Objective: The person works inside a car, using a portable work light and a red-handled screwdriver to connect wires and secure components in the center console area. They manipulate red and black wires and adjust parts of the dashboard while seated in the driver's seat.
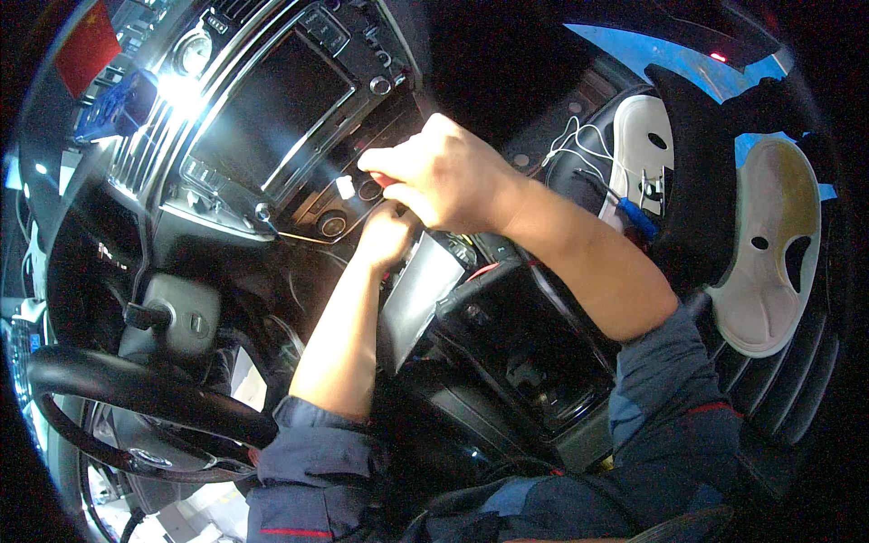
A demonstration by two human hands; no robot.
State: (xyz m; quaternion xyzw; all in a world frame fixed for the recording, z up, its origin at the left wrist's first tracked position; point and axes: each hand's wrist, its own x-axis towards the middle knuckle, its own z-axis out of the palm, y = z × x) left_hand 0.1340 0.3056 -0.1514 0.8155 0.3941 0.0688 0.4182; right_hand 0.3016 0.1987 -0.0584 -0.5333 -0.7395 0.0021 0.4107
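Observation:
My right hand (444, 176) is closed in a fist around a red tool handle (383, 180); only a short piece shows between thumb and fingers, so its exact kind is hidden. Just below it, my left hand (387, 237) reaches into the lower centre console with its fingers curled; their tips, and anything in them, are out of sight. Both hands are beside a bronze-coloured trim strip (312, 217) with a round socket (332, 223). Against the left wrist's right side slants a smooth silver-grey panel (422, 294).
A dark screen (272, 100) and silver-edged vents fill the dashboard, under a bright lamp (184, 90). The steering wheel (136, 385) stands at left. On the right lie pale moulded panels (769, 262), a white cable (579, 136) and a blue-handled tool (636, 217). Beside my right forearm is an open console cavity (534, 335).

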